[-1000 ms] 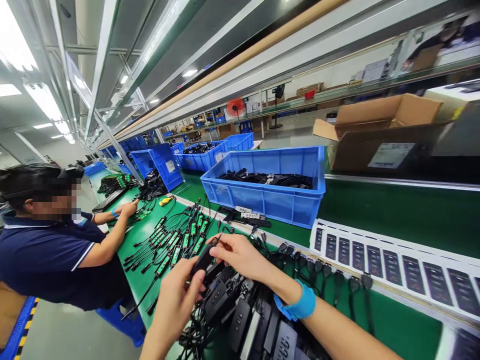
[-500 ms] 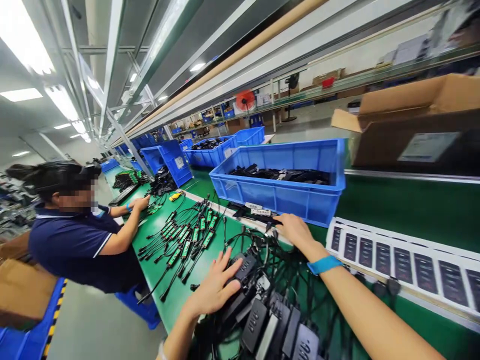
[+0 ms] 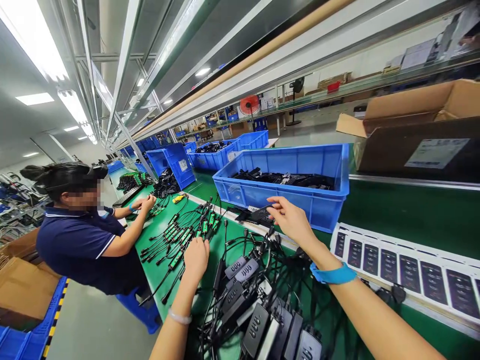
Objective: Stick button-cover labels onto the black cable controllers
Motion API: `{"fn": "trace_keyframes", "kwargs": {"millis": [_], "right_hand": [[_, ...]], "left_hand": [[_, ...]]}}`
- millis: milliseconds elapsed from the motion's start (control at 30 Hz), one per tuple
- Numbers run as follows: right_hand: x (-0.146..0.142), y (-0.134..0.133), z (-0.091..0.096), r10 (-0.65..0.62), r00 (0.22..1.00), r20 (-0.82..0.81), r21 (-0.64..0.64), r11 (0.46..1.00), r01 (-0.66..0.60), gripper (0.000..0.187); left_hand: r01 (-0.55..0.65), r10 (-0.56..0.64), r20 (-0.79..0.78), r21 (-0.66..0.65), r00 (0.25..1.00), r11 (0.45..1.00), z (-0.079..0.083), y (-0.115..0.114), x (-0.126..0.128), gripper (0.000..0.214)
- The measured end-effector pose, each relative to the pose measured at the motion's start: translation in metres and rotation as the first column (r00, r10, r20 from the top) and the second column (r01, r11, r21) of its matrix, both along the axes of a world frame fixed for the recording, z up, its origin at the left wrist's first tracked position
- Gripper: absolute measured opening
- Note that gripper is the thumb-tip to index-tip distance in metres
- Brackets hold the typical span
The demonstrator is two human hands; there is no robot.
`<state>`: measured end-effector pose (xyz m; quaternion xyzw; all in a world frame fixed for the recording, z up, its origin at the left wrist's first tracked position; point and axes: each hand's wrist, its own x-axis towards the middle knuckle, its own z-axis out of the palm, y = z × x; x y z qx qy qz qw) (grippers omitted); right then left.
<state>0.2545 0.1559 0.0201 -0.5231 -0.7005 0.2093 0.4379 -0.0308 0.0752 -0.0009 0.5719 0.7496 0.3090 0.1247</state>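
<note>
My right hand [image 3: 291,220] is raised in front of the blue bin [image 3: 315,207], its thumb and fingers pinched on a flat black plastic piece [image 3: 260,215]. A blue strap [image 3: 333,274] circles that wrist. My left hand [image 3: 195,257] rests knuckles-up at the near end of a row of green circuit boards with black cables [image 3: 183,235]. Its fingertips point down among the boards and are hidden. A heap of black adapters with tangled cables [image 3: 258,310] lies between my arms on the green belt.
The blue bin holds black parts. A strip of dark printed labels [image 3: 405,265] lies at the right, with an open cardboard box [image 3: 412,145] behind it. A co-worker in a dark polo [image 3: 82,240] sits at the left, hands on the bench. More blue bins [image 3: 213,157] stand farther back.
My right hand lifted from the bench edge with the black piece. My left hand left the adapter heap and moved left to the circuit boards.
</note>
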Motion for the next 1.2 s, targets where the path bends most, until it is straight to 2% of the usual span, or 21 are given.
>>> {"fn": "trace_keyframes", "kwargs": {"millis": [67,133,233,300,400,467,533,633,700,867,1033,1100,1200], "right_hand": [[-0.010,-0.012,0.013,0.090,0.968,-0.236,0.011,0.996,-0.090,0.027],[-0.020,-0.026,0.025,0.196,0.887,-0.418,0.034,0.979,-0.200,0.025],[-0.034,-0.045,0.037,0.326,0.812,-0.484,0.038,0.935,-0.353,0.026],[-0.042,-0.054,0.041,0.371,0.782,-0.500,0.026,0.910,-0.414,0.025],[-0.050,-0.060,0.041,0.389,0.748,-0.537,-0.005,0.886,-0.464,0.023],[-0.054,-0.063,0.039,0.405,0.733,-0.546,-0.029,0.866,-0.500,0.022],[-0.058,-0.065,0.038,0.427,0.721,-0.546,-0.041,0.846,-0.532,0.020],[-0.061,-0.068,0.036,0.449,0.710,-0.543,-0.047,0.827,-0.560,0.018],[-0.064,-0.070,0.034,0.462,0.712,-0.529,-0.060,0.817,-0.574,0.017],[-0.069,-0.070,0.027,0.486,0.705,-0.517,-0.078,0.793,-0.604,0.018],[-0.071,-0.071,0.023,0.435,0.667,-0.605,-0.148,0.761,-0.631,0.032],[-0.071,-0.073,0.023,0.441,0.640,-0.629,-0.177,0.720,-0.671,0.040],[-0.071,-0.076,0.025,0.553,0.598,-0.580,-0.151,0.648,-0.746,0.037]], "left_hand": [[0.031,-0.030,0.171,-0.005,0.985,1.000,0.011,-0.006,0.002,0.023],[0.097,-0.080,0.371,-0.025,0.925,0.995,0.023,-0.012,0.005,0.031],[0.223,-0.140,0.646,-0.048,0.750,0.974,0.037,-0.025,0.014,0.041],[0.293,-0.151,0.772,-0.047,0.617,0.955,0.043,-0.035,0.022,0.040],[0.347,-0.139,0.876,-0.034,0.462,0.937,0.045,-0.049,0.035,0.033],[0.352,-0.129,0.903,-0.026,0.409,0.936,0.043,-0.057,0.044,0.039],[0.336,-0.136,0.903,-0.009,0.407,0.942,0.041,-0.064,0.052,0.050],[0.298,-0.182,0.863,0.038,0.472,0.954,0.038,-0.070,0.060,0.060],[0.299,-0.215,0.839,0.066,0.499,0.952,0.039,-0.072,0.062,0.062],[0.345,-0.249,0.820,0.068,0.515,0.936,0.040,-0.076,0.062,0.064],[0.352,-0.255,0.774,0.044,0.579,0.935,0.042,-0.078,0.064,0.054],[0.348,-0.267,0.746,0.051,0.610,0.936,0.042,-0.079,0.065,0.051],[0.352,-0.295,0.704,0.067,0.647,0.933,0.042,-0.080,0.065,0.049]]}}
